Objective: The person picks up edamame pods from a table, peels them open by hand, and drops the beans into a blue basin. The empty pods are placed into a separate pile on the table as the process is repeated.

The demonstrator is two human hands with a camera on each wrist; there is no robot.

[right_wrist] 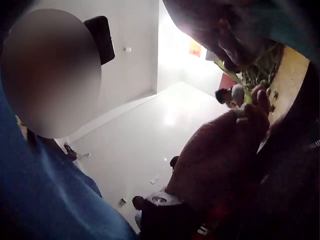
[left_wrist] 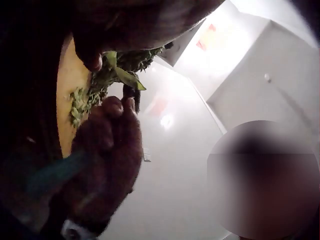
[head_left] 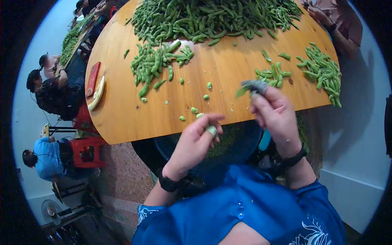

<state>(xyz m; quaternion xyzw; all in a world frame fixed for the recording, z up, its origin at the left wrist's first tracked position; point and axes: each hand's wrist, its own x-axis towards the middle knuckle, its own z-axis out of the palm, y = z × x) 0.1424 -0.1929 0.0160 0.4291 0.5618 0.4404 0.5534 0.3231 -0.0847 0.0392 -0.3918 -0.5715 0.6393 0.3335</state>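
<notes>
My right hand (head_left: 275, 110) pinches a green soybean pod (head_left: 241, 92) above the table's near edge. A dark grey cover (head_left: 255, 85) wraps a fingertip there. In the left wrist view the pod (left_wrist: 127, 77) sticks out past those fingertips. Lower and to the left is my left hand (head_left: 198, 139), index finger extended and the others bent. A pale green piece (head_left: 211, 130) shows at its thumb; I cannot tell whether it is held or worn. Several shelled beans (head_left: 194, 110) lie on the wooden table (head_left: 196, 92) just beyond this hand.
A large heap of pods (head_left: 212, 20) covers the table's far side. Smaller piles (head_left: 151, 65) lie left and right (head_left: 320, 69). A red phone-like slab (head_left: 93, 79) and a pale curved strip (head_left: 97, 94) sit at the left edge. Below the near edge is a dark basin (head_left: 163, 145). Other people surround.
</notes>
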